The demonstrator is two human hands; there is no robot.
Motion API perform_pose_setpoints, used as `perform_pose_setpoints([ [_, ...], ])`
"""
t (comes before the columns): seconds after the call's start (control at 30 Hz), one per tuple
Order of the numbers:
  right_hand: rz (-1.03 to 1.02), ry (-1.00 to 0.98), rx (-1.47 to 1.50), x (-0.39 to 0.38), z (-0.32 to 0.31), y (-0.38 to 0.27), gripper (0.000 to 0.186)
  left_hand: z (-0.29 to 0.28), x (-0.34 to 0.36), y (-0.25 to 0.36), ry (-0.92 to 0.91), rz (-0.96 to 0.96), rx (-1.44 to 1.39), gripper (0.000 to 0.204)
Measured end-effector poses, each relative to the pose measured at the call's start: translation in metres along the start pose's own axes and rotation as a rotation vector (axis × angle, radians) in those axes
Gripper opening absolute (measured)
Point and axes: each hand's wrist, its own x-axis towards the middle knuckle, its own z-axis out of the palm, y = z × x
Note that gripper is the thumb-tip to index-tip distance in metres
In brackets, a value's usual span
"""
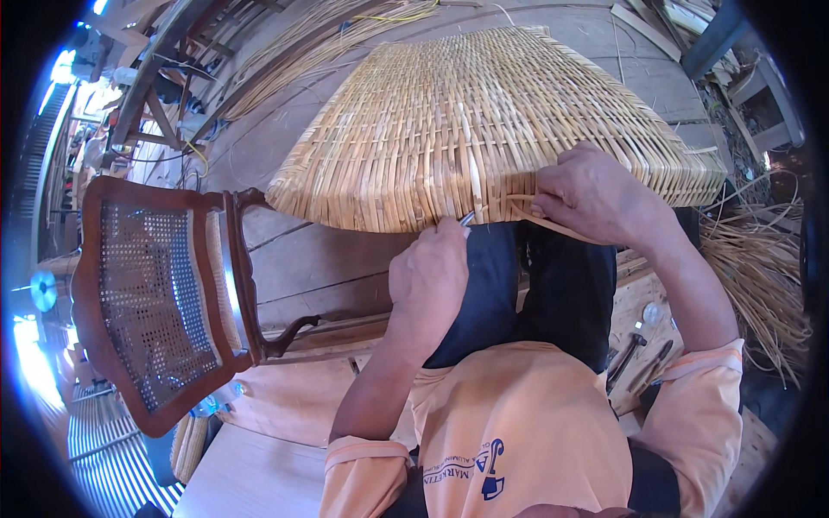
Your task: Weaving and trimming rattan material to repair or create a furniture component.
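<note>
From the head camera, you have the big woven panel (484,112) in front of you, with its near edge over your knees. Your left hand (429,263) is closed around a small tool (467,218); only its shiny metal tip pokes out, right at the near edge. Your right hand (591,194) is curled at the same edge, to the right of the tip, and it looks like it pinches a thin pale strip (561,229).

The wide top of the panel looks all woven, and most of the near edge is wrapped too. What seems left is a little spot between your hands, where the strip makes a loose loop. I can't see the underside, so I can't tell if more is left there.

Under it all is a floor of gray wooden boards (345,259). On your left is a brown chair (155,302) with a back full of little holes. A messy bunch of long strips (760,276) lies on your right, and more long strips (285,65) lie far ahead. Some hand tools (626,358) rest near your right elbow.
</note>
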Motion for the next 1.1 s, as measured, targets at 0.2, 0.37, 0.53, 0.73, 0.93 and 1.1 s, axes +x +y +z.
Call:
perform_pose_setpoints([
  [0.2, -0.040, -0.033, 0.066, 0.001, -0.005, 0.007, 0.017, 0.001, 0.004, -0.001, -0.052, 0.013, -0.018, 0.022],
  [0.37, -0.032, -0.057, 0.040, 0.002, 0.000, 0.004, 0.017, 0.003, 0.004, -0.002, -0.057, -0.017, -0.064, 0.023],
  [0.53, 0.001, 0.046, -0.078, 0.001, 0.004, -0.004, 0.018, 0.006, 0.010, 0.006, -0.047, -0.127, -0.059, 0.033],
  [0.73, -0.103, -0.062, 0.056, 0.005, -0.006, 0.010, 0.017, 0.010, 0.016, 0.014, 0.037, -0.270, -0.018, 0.045],
  [0.93, -0.053, 0.007, 0.016, 0.005, 0.000, 0.003, 0.022, 0.016, 0.016, 0.020, 0.107, -0.282, 0.090, 0.045],
  [1.1, 0.113, 0.006, -0.158, 0.008, 0.011, -0.011, 0.022, 0.024, 0.011, 0.020, 0.185, -0.249, 0.067, 0.042],
])
